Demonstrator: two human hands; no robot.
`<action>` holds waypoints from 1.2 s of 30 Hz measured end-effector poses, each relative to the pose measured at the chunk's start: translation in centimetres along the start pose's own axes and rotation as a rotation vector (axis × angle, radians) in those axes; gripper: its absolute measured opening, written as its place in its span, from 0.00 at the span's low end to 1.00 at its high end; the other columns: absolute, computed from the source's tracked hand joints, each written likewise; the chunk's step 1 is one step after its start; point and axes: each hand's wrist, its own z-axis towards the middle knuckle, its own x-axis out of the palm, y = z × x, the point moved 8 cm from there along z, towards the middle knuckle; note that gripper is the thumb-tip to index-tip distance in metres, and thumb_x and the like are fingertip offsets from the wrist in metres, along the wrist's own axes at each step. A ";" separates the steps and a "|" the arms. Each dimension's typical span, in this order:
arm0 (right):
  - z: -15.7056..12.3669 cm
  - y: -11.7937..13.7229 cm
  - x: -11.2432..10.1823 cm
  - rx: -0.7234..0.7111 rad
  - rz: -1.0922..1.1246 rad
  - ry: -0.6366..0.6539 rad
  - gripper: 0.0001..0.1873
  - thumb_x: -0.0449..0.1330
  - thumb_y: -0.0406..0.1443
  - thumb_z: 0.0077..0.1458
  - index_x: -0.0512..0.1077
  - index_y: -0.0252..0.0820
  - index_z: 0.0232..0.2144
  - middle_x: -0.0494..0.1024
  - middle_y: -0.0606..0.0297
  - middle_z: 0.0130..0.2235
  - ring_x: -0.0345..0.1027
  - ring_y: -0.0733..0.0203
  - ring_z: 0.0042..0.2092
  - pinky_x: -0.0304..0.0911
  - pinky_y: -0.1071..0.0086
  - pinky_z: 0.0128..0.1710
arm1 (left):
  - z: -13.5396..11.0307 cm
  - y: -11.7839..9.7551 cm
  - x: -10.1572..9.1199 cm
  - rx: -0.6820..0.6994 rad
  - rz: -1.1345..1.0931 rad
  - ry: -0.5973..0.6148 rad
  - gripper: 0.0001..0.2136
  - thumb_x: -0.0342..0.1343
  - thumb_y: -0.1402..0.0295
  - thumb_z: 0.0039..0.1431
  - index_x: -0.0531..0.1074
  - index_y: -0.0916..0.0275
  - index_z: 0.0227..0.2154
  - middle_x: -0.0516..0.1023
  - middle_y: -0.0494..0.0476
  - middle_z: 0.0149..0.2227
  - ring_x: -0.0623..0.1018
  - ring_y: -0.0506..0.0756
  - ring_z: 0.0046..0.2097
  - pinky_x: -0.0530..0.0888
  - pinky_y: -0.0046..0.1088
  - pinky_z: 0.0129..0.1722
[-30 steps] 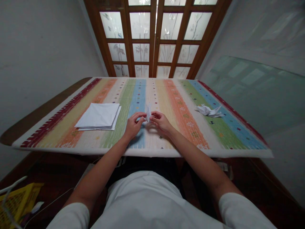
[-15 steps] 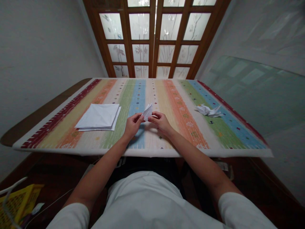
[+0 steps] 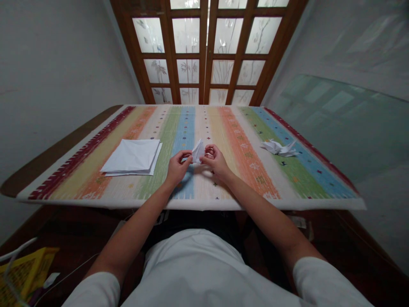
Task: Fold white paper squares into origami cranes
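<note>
A small folded white paper piece (image 3: 198,150) is held up just above the striped tablecloth (image 3: 243,170) at the middle of the table. My left hand (image 3: 177,167) pinches its left side with thumb and fingers closed. My right hand (image 3: 216,162) pinches its right side, fingers curled round it. Both forearms reach over the table's near edge.
A stack of white paper sheets (image 3: 132,157) lies left of my hands. Finished folded paper figures (image 3: 279,148) rest on the right, on the blue and green stripes. A wooden glazed door (image 3: 204,51) stands behind the table. A yellow basket (image 3: 22,277) sits on the floor at lower left.
The paper piece has turned from standing edge-on to showing a wider, tilted face, and my right hand has curled closer round it. Both hands stay at the same spot.
</note>
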 end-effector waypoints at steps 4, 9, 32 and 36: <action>-0.1 0.1 0.4 0.006 -0.011 0.039 0.27 0.78 0.42 0.42 0.66 0.48 0.37 0.72 0.73 0.35 0.70 0.65 0.35 0.71 0.70 0.38 | -0.3 -0.8 0.0 0.048 0.075 -0.036 0.09 0.63 0.66 0.61 0.76 0.59 0.45 0.81 0.55 0.41 0.82 0.53 0.44 0.81 0.26 0.39; -0.4 -0.1 1.4 0.056 0.029 0.103 0.29 0.80 0.44 0.39 0.69 0.49 0.39 0.78 0.69 0.38 0.74 0.60 0.39 0.73 0.67 0.40 | -0.7 -1.7 -0.1 0.074 0.142 -0.050 0.05 0.61 0.69 0.64 0.74 0.58 0.42 0.79 0.59 0.54 0.81 0.53 0.46 0.80 0.25 0.37; -0.4 1.0 0.9 -0.123 -0.208 0.066 0.14 0.70 0.44 0.55 0.74 0.49 0.41 0.80 0.65 0.43 0.76 0.61 0.37 0.73 0.65 0.41 | -0.4 -0.1 0.4 0.019 0.161 0.089 0.15 0.67 0.54 0.64 0.81 0.61 0.42 0.84 0.60 0.43 0.85 0.58 0.43 0.83 0.34 0.44; -0.3 2.2 0.1 -0.139 -0.244 0.026 0.16 0.70 0.43 0.56 0.73 0.52 0.46 0.81 0.66 0.43 0.71 0.63 0.33 0.68 0.68 0.34 | -0.2 1.3 0.5 -0.094 0.023 0.098 0.14 0.69 0.58 0.61 0.79 0.61 0.41 0.84 0.57 0.40 0.86 0.56 0.38 0.85 0.34 0.41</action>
